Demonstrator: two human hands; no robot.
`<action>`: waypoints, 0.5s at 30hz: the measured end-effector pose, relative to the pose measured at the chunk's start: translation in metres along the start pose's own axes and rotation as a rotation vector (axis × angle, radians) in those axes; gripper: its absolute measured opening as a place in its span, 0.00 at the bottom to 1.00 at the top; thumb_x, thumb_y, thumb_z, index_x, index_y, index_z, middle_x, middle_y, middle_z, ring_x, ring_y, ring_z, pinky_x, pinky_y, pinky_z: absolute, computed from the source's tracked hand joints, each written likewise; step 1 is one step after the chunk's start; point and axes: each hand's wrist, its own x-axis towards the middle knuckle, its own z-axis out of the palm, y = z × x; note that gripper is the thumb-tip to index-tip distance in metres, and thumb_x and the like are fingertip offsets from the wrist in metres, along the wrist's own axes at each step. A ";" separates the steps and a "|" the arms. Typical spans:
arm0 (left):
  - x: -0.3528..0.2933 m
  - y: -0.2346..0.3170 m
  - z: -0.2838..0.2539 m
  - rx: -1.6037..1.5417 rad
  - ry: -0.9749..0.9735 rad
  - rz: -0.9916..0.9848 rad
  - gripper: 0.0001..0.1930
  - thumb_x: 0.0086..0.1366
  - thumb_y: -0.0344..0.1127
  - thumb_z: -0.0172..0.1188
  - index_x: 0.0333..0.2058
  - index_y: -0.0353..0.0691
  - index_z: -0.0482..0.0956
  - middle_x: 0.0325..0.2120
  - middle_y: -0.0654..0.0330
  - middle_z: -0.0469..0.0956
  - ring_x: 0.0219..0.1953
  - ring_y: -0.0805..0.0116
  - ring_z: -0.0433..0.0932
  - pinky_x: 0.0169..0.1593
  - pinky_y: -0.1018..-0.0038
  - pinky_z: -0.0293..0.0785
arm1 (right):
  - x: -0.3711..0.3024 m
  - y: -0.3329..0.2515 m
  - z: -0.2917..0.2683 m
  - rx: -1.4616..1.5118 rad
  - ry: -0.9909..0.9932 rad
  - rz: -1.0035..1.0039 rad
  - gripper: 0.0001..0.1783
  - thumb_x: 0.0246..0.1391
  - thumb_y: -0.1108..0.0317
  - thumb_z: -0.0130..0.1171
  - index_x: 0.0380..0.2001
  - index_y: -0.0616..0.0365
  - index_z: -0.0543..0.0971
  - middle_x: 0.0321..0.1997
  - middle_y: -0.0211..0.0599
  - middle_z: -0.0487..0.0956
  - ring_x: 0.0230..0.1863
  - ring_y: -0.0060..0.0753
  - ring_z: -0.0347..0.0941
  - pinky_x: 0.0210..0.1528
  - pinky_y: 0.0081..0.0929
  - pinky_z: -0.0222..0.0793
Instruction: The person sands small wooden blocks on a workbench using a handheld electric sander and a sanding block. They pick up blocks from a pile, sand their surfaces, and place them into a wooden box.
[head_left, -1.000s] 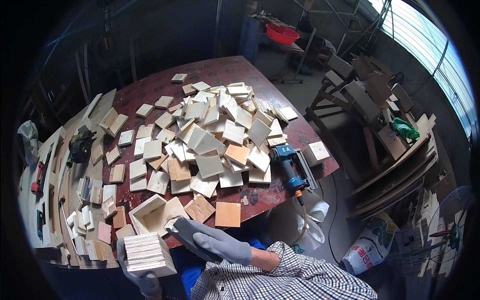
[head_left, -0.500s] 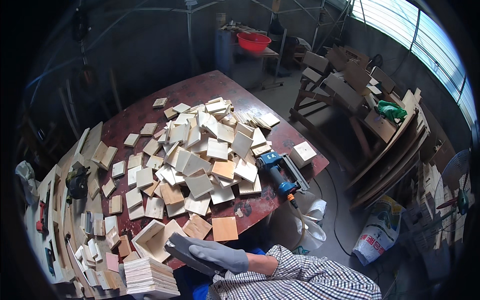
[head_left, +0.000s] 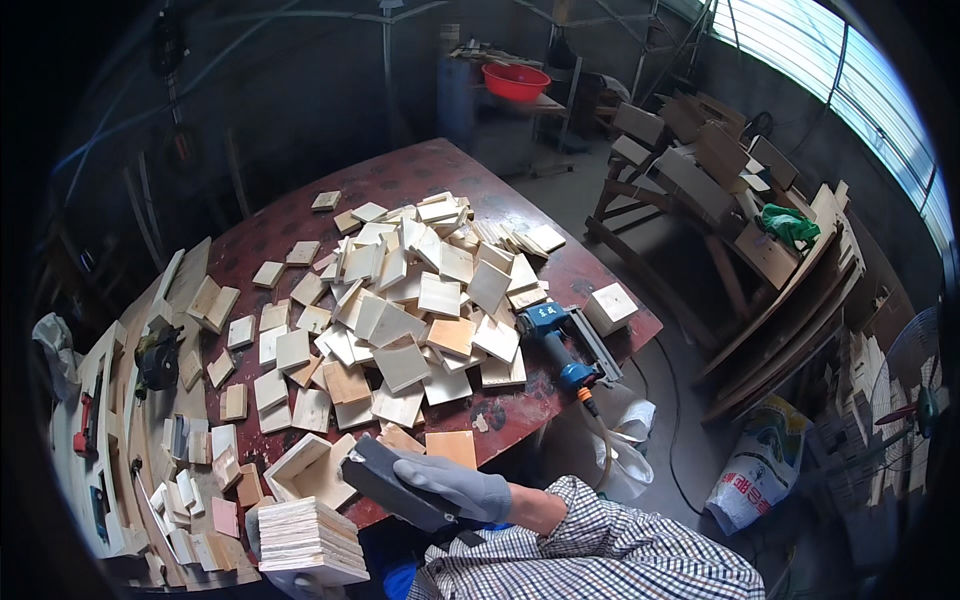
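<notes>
My right hand [head_left: 455, 484], in a grey glove, is closed around a long dark grey rectangular block [head_left: 393, 482], which looks like a sanding block. Its far end is beside an open-sided box of pale boards [head_left: 305, 462] at the table's near edge. Low in the picture, a thick stack of pale wooden pieces [head_left: 312, 540] shows its rough, layered edges. Beneath that stack a bit of my gloved left hand [head_left: 303, 584] shows; its fingers are mostly hidden. The held block and the stack are apart.
A large heap of square wooden pieces [head_left: 400, 300] covers the dark red table [head_left: 425, 165]. A blue nail gun [head_left: 565, 345] with a hose lies at the right edge beside a small wooden box [head_left: 610, 308]. Wood offcuts [head_left: 190, 495] lie at left; a printed sack [head_left: 760, 465] stands at right.
The view has shifted slightly. My right hand and the dark block have moved a little to the right. The stack has risen slightly, and part of my left hand now shows below it.
</notes>
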 end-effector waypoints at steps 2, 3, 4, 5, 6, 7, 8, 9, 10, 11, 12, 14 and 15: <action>0.001 -0.006 0.009 0.003 -0.078 0.077 0.59 0.65 0.80 0.52 0.72 0.26 0.58 0.69 0.46 0.64 0.67 0.53 0.70 0.69 0.53 0.68 | 0.013 -0.012 0.007 -0.069 0.096 -0.103 0.45 0.73 0.37 0.51 0.79 0.57 0.58 0.59 0.30 0.75 0.53 0.18 0.71 0.53 0.16 0.70; -0.002 0.000 0.020 -0.026 -0.103 0.030 0.61 0.62 0.81 0.55 0.71 0.26 0.58 0.67 0.45 0.66 0.66 0.54 0.72 0.69 0.54 0.67 | 0.014 -0.010 0.008 -0.064 0.063 -0.102 0.44 0.73 0.38 0.51 0.79 0.57 0.58 0.59 0.30 0.75 0.54 0.18 0.70 0.53 0.17 0.70; -0.002 0.001 0.026 0.002 -0.123 0.032 0.62 0.61 0.81 0.57 0.72 0.26 0.58 0.66 0.45 0.68 0.66 0.54 0.72 0.69 0.54 0.67 | 0.017 -0.006 0.012 -0.064 0.019 -0.095 0.44 0.74 0.38 0.50 0.79 0.57 0.58 0.60 0.31 0.75 0.55 0.19 0.70 0.54 0.17 0.70; -0.001 0.002 0.029 0.030 -0.143 0.034 0.63 0.59 0.81 0.59 0.72 0.26 0.57 0.65 0.45 0.69 0.66 0.54 0.72 0.69 0.54 0.67 | 0.018 -0.005 0.016 -0.064 -0.026 -0.088 0.43 0.74 0.39 0.50 0.78 0.57 0.59 0.60 0.31 0.75 0.56 0.20 0.70 0.54 0.18 0.70; 0.002 0.005 0.032 0.022 -0.077 0.001 0.65 0.56 0.82 0.62 0.71 0.25 0.58 0.63 0.45 0.70 0.65 0.55 0.72 0.69 0.55 0.68 | 0.012 -0.014 0.017 -0.114 -0.033 -0.084 0.44 0.73 0.36 0.50 0.79 0.56 0.59 0.64 0.34 0.74 0.60 0.24 0.69 0.59 0.22 0.68; 0.004 0.014 0.034 0.005 -0.065 -0.027 0.65 0.55 0.82 0.63 0.71 0.25 0.58 0.64 0.45 0.69 0.66 0.54 0.72 0.69 0.55 0.67 | 0.003 -0.016 0.014 -0.154 -0.051 -0.028 0.45 0.72 0.35 0.50 0.79 0.55 0.59 0.65 0.35 0.73 0.62 0.26 0.68 0.61 0.23 0.67; 0.008 0.006 0.025 0.025 -0.019 0.031 0.65 0.56 0.81 0.63 0.72 0.25 0.57 0.65 0.44 0.69 0.66 0.54 0.72 0.69 0.55 0.68 | -0.006 -0.018 0.011 -0.194 -0.069 0.028 0.46 0.71 0.34 0.51 0.79 0.55 0.59 0.67 0.36 0.72 0.64 0.28 0.67 0.63 0.24 0.66; 0.013 0.002 0.018 0.047 0.023 0.083 0.65 0.57 0.80 0.63 0.72 0.25 0.56 0.65 0.44 0.69 0.66 0.54 0.72 0.69 0.55 0.69 | -0.011 -0.016 0.009 -0.228 -0.084 0.089 0.47 0.71 0.33 0.51 0.79 0.54 0.60 0.69 0.38 0.71 0.66 0.30 0.67 0.66 0.26 0.65; 0.012 0.003 0.011 0.041 -0.003 -0.025 0.65 0.58 0.78 0.65 0.73 0.26 0.54 0.66 0.42 0.68 0.67 0.54 0.72 0.68 0.56 0.70 | -0.012 -0.011 0.007 -0.235 -0.066 0.064 0.47 0.71 0.33 0.51 0.79 0.54 0.59 0.70 0.39 0.71 0.67 0.31 0.67 0.67 0.27 0.64; 0.013 0.002 0.006 0.029 0.015 -0.048 0.64 0.57 0.77 0.67 0.73 0.26 0.55 0.64 0.43 0.70 0.65 0.54 0.73 0.67 0.57 0.72 | -0.012 -0.005 0.003 -0.242 -0.048 0.040 0.47 0.71 0.33 0.51 0.79 0.54 0.59 0.70 0.40 0.71 0.68 0.32 0.67 0.69 0.28 0.63; 0.015 0.006 0.000 0.010 -0.032 0.000 0.59 0.59 0.70 0.70 0.72 0.27 0.58 0.63 0.42 0.71 0.62 0.52 0.76 0.64 0.56 0.74 | -0.012 -0.003 0.003 -0.251 -0.026 0.013 0.47 0.71 0.34 0.51 0.79 0.54 0.59 0.71 0.42 0.71 0.69 0.34 0.67 0.70 0.29 0.62; 0.012 0.001 -0.005 -0.045 -0.104 0.017 0.60 0.57 0.69 0.72 0.72 0.27 0.58 0.63 0.43 0.71 0.61 0.52 0.76 0.64 0.56 0.74 | -0.009 -0.007 0.009 -0.172 0.065 -0.142 0.46 0.72 0.36 0.52 0.79 0.55 0.57 0.67 0.41 0.72 0.65 0.33 0.69 0.67 0.29 0.65; 0.012 0.001 0.002 -0.084 -0.124 -0.013 0.66 0.54 0.77 0.70 0.72 0.26 0.55 0.63 0.45 0.71 0.64 0.55 0.75 0.67 0.57 0.72 | 0.000 -0.013 0.008 -0.101 0.104 -0.103 0.45 0.73 0.38 0.52 0.80 0.56 0.56 0.64 0.38 0.72 0.60 0.30 0.71 0.61 0.26 0.69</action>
